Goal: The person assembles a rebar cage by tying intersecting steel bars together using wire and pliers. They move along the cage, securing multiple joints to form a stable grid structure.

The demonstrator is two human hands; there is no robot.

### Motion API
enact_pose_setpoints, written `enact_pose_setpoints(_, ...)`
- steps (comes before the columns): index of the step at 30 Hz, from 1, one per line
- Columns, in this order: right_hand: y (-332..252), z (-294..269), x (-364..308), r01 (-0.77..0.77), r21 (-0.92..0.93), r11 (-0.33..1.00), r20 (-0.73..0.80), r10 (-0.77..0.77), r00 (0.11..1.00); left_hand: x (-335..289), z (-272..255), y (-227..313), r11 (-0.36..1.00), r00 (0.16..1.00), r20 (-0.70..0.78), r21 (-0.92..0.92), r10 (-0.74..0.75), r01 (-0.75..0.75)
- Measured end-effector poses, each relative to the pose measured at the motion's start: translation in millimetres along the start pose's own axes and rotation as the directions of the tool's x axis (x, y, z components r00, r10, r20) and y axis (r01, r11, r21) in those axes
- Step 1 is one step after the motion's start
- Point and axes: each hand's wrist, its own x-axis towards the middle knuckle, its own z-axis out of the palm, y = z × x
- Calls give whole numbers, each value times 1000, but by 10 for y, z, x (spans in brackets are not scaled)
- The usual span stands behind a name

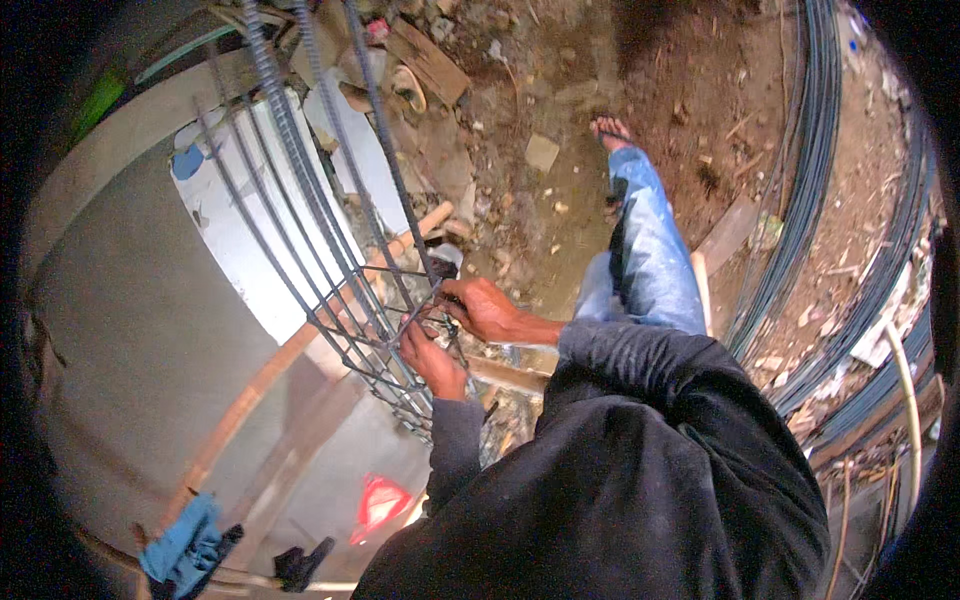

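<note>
A long cage of ribbed steel bars [297, 140] runs from the upper left down to my hands, with thin square stirrups [335, 322] set around the bars. My left hand [436, 364] is closed at the cage's near side, its fingers curled on a thin stirrup by the corner bar. Just above it, my right hand [485, 310] is closed at the same corner, fingers pinched together. Whatever sits in that pinch is too small to make out. The two hands almost touch.
A wooden pole [255, 395] passes beneath the cage, near a white board [250, 220] on the grey surface. Rubble and a wood piece [428, 62] lie ahead. Bundles of thin steel rods [812, 150] curve along the right. Blue cloth [183, 545] hangs lower left.
</note>
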Motion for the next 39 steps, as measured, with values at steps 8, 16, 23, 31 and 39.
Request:
enact_pose_setpoints(8,272,26,47,39,145,989,0,-40,999,-200,40,-8,996,995,46,6,88,-88)
enact_pose_setpoints(16,434,-6,111,2,146,989,16,-4,1000,-186,23,-37,987,995,-70,146,76,-65)
enact_pose_setpoints(23,352,8,151,-152,1,988,60,152,987,-177,39,-35,914,974,-86,370,210,-164)
enact_pose_setpoints(31,348,162,208,-56,-11,998,52,57,997,-122,-18,-113,876,942,-35,379,335,-297)
enact_pose_setpoints(39,292,131,52,-118,55,991,41,116,992,-108,-172,-275,939,961,29,209,274,-274)
